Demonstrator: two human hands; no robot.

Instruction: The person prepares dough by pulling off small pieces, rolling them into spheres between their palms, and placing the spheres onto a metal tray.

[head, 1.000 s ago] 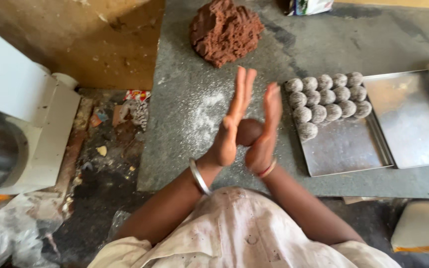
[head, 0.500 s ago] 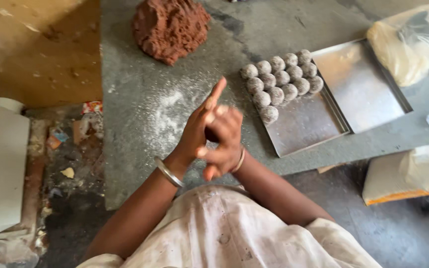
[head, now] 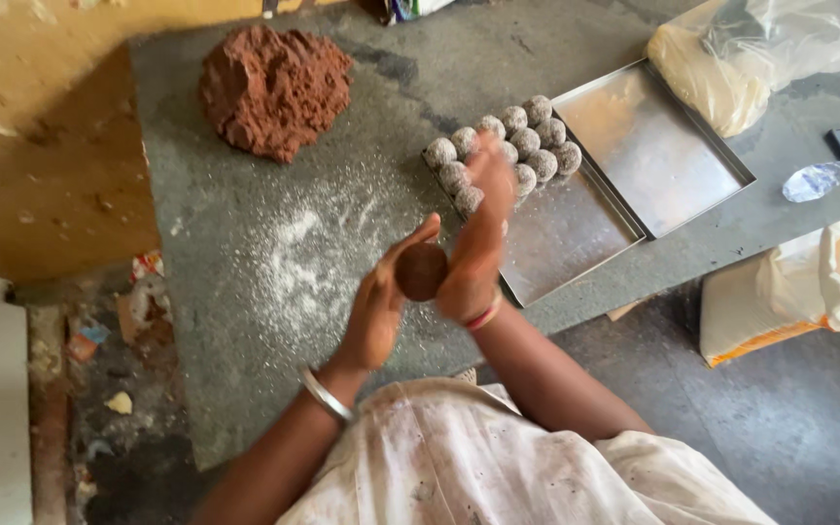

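Got a brown ball pressed between my left hand and right hand, over the near side of the slab. A dozen or so coated balls sit on the tray; the big mound far left is still left to roll.

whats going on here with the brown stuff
A person is rolling a brown ball between both palms, left hand and right hand, above a grey slab dusted with white powder. A big mound of the same brown mix sits at the slab's far side. Finished, coated balls fill one end of a metal tray; a second tray beside it holds no balls.
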